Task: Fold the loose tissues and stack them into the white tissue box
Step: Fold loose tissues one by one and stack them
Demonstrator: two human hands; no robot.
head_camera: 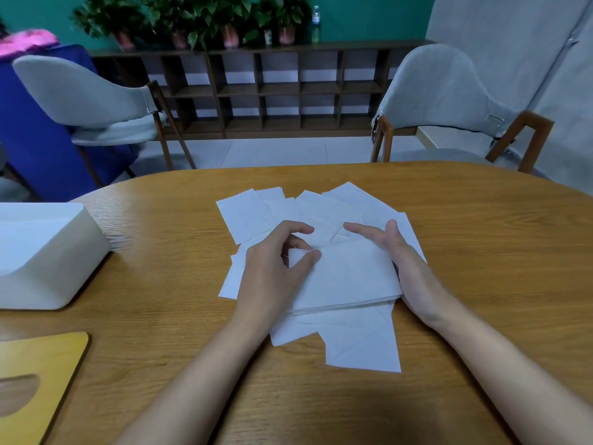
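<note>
Several loose white tissues [256, 213] lie spread over the middle of the wooden table [481, 236]. On top of them sits a neat stack of folded tissues [349, 281]. My left hand [272, 271] rests on the stack's left side, its thumb and fingers curled around the upper left corner. My right hand [401, 261] lies along the stack's right edge with straight fingers pressed against it. The white tissue box [48, 252] stands open at the left edge of the table, apart from both hands.
A yellow wooden box lid [38, 380] with an oval slot lies at the near left. Two grey chairs [449, 101] stand beyond the table's far edge, with a dark shelf and potted plants [205, 20] behind them.
</note>
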